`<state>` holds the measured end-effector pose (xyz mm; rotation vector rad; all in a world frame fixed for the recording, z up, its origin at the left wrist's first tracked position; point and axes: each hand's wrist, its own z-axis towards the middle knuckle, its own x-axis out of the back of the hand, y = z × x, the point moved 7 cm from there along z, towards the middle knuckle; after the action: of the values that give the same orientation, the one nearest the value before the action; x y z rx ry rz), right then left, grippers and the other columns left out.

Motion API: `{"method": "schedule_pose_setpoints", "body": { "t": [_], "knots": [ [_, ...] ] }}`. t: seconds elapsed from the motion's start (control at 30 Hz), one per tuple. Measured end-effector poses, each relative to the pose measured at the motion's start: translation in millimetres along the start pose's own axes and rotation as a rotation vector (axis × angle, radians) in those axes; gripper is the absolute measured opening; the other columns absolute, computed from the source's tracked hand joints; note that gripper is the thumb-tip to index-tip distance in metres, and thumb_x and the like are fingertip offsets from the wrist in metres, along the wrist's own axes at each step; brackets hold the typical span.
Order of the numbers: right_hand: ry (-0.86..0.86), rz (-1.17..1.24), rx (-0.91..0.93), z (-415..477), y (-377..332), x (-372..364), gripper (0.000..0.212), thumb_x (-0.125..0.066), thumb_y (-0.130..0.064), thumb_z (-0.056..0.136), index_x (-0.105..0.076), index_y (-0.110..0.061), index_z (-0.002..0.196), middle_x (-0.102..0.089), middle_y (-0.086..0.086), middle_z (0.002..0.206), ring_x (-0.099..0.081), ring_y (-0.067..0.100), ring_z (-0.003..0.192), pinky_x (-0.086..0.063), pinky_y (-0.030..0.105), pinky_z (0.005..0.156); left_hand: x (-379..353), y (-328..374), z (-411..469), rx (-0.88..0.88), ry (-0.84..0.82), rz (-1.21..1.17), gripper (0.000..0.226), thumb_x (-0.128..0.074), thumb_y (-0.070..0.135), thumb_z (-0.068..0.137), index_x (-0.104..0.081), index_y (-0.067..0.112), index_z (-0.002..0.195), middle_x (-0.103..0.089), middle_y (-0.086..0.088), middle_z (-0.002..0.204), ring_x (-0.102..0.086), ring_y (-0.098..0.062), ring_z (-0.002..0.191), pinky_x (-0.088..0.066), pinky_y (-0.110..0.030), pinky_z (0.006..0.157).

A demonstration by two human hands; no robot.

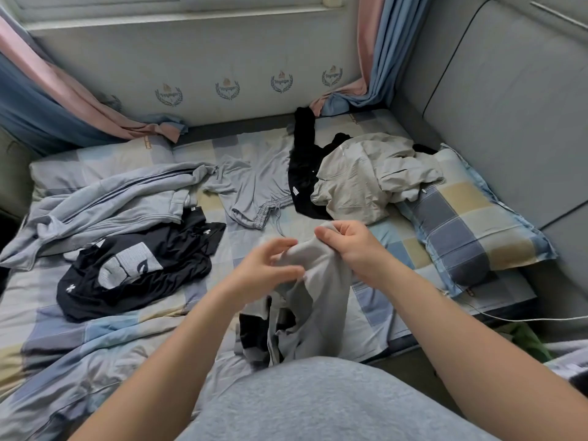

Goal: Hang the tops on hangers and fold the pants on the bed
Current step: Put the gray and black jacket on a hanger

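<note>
my right hand [353, 249] is bunched round the top of a grey-and-black garment [318, 297], held mid-frame over the bed [375, 310]. left hand [264, 268] is blurry against the cloth, can't tell if it's pinching. grey drawstring pants [254, 192] lie just above centre.

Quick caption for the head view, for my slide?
Right hand grips a grey garment, blurred left hand at it, above the clothes-strewn checked bed.
</note>
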<state>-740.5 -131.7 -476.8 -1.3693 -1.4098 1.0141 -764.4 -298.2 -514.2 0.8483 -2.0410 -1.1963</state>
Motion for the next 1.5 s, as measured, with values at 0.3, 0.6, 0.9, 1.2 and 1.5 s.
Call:
{"method": "schedule_pose_setpoints", "body": {
  "t": [0.3, 0.6, 0.9, 1.2, 1.5],
  "knots": [
    [-0.005, 0.187, -0.051, 10.7, -5.8, 18.9, 0.025, -0.069, -0.030, 0.090, -0.062, -0.009, 0.077, -0.060, 0.005, 0.071, -0.055, 0.012, 0.063, -0.046, 0.025, 0.062, -20.2, -1.3, 3.1, -0.124, 0.023, 0.237, 0.020, -0.050, 0.043, 0.083, -0.061, 0.026, 0.083, -0.065, 0.008, 0.076, -0.059, -0.016, 0.072, -0.049, -0.044, 0.074],
    [0.200, -0.313, 0.103, -16.4, 10.2, 22.2, 0.009, -0.072, -0.018, 0.091, -0.063, -0.019, 0.094, -0.067, 0.001, 0.090, -0.062, 0.012, 0.077, -0.052, 0.027, 0.075, 18.8, -6.5, -3.8, 0.151, 0.324, -0.085, 0.035, -0.050, 0.035, 0.104, -0.072, 0.011, 0.092, -0.073, -0.009, 0.086, -0.067, -0.027, 0.082, -0.050, -0.038, 0.073],
    [-0.018, -0.616, 0.000, -18.3, 72.0, -44.6, 0.024, -0.068, -0.020, 0.085, -0.049, -0.020, 0.101, -0.056, 0.005, 0.107, -0.057, 0.027, 0.103, -0.047, 0.038, 0.087, 10.7, 8.6, -5.4, 0.233, 0.253, -0.324, 0.041, -0.059, 0.044, 0.098, -0.074, 0.006, 0.100, -0.076, -0.017, 0.100, -0.072, -0.034, 0.097, -0.055, -0.045, 0.093],
    [-0.047, -0.545, -0.084, 4.8, 68.2, -1.3, 0.021, -0.068, -0.011, 0.092, -0.057, -0.016, 0.075, -0.061, -0.001, 0.073, -0.053, 0.013, 0.070, -0.041, 0.031, 0.071, 40.8, -4.0, -3.5, 0.249, 0.277, -0.429, 0.042, -0.066, 0.058, 0.088, -0.076, 0.019, 0.099, -0.078, -0.007, 0.094, -0.075, -0.025, 0.090, -0.057, -0.038, 0.082],
    [-0.014, -0.550, -0.015, 6.9, 72.1, -29.9, 0.034, -0.068, -0.020, 0.088, -0.058, -0.019, 0.120, -0.064, 0.001, 0.116, -0.062, 0.017, 0.106, -0.050, 0.030, 0.094, 10.5, 4.7, -11.4, 0.323, 0.120, -0.462, 0.046, -0.066, 0.052, 0.089, -0.074, 0.010, 0.106, -0.077, -0.014, 0.099, -0.075, -0.027, 0.087, -0.059, -0.033, 0.074]
  ]
}}
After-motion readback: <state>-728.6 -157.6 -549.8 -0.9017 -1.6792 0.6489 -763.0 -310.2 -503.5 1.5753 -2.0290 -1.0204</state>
